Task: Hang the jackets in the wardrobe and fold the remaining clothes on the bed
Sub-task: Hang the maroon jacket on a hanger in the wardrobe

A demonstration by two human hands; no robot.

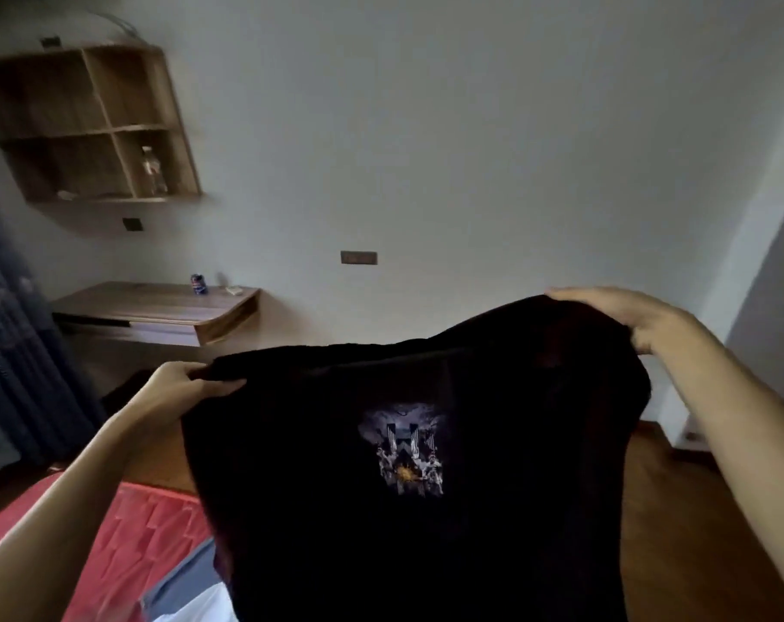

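Black T-shirt (426, 554): held up in the air close to the camera, spread wide between both hands. It hangs down out of the bottom of the view, above the bed's near edge and the floor.
Print (403, 451): a small pale, bluish design with a yellow spot, in the middle of the shirt and facing the camera; its details are too fine to read.
Left grip (188, 388): closed round the shirt's upper left corner, with the fingers curled over the top hem and the thumb lying along the near side.
Right grip (623, 318): higher than the left and draped over the shirt's upper right corner. Its fingers are bent over the far side of the cloth and the thumb is tucked under, clasping the cloth.
Bed (148, 523): at lower left under the left forearm, with a red patterned cover.
Grey and white cloth (188, 590): lying on the bed, just beside the shirt's left edge.
Floor (677, 509): brown wood, to the right of the shirt.
Counter (157, 303): a wooden wall-mounted desk well behind the shirt. It carries a blue can (199, 284) and, near it, a small white object (234, 290).
Wall shelf (89, 123): wooden, with four compartments, above the counter. A clear bottle (153, 169) stands upright in the lower right one.
Curtain (9, 343): dark blue, at the left edge.
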